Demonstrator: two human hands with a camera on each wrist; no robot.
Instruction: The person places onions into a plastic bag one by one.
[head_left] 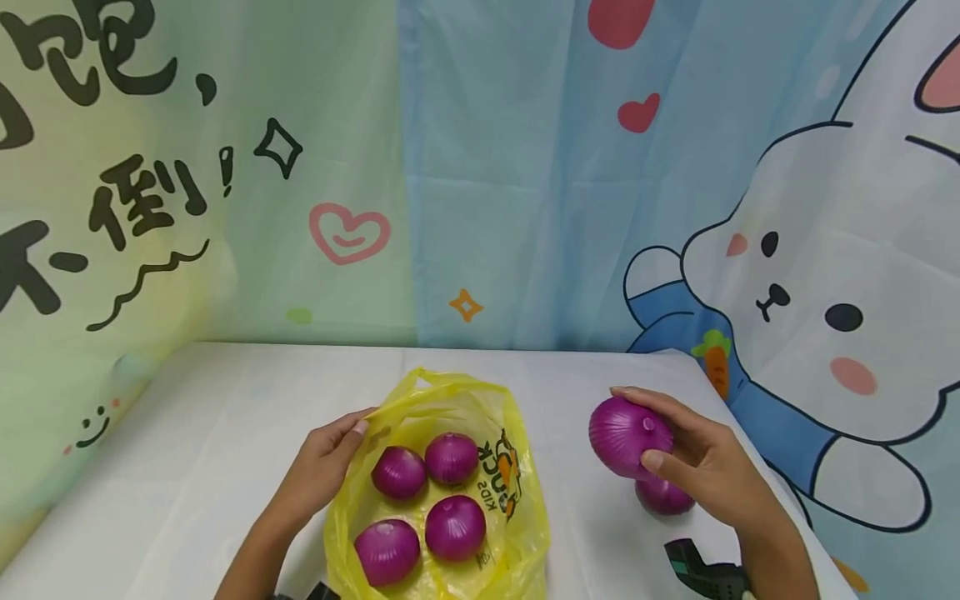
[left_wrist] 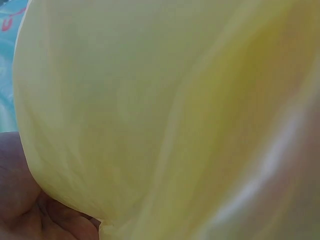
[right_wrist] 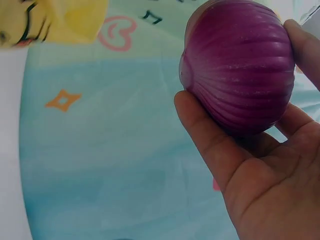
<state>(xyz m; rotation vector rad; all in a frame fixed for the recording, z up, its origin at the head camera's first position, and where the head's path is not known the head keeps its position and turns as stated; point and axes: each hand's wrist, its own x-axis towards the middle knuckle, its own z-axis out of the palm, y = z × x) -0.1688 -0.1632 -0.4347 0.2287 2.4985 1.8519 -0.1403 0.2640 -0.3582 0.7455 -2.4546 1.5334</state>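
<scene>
A purple onion point(head_left: 628, 435) is gripped in my right hand point(head_left: 708, 462), thumb on its near side and fingers over its top. In the right wrist view the same onion point(right_wrist: 240, 67) shows ridged skin between the thumb and fingers. Partly hidden beneath it, another onion point(head_left: 664, 497) lies on the table. My left hand point(head_left: 324, 458) pinches the left rim of a yellow plastic bag point(head_left: 525, 517), which stands with its mouth open. Several onions point(head_left: 455, 527) sit inside. The bag point(left_wrist: 125, 100) fills most of the left wrist view, hiding much of the left hand point(left_wrist: 20, 185).
A white-covered table point(head_left: 247, 400) carries everything. Behind it hangs a printed cloth point(head_left: 495, 183) with hearts, writing and a white rabbit. A dark strap-like device point(head_left: 705, 571) is at the right wrist.
</scene>
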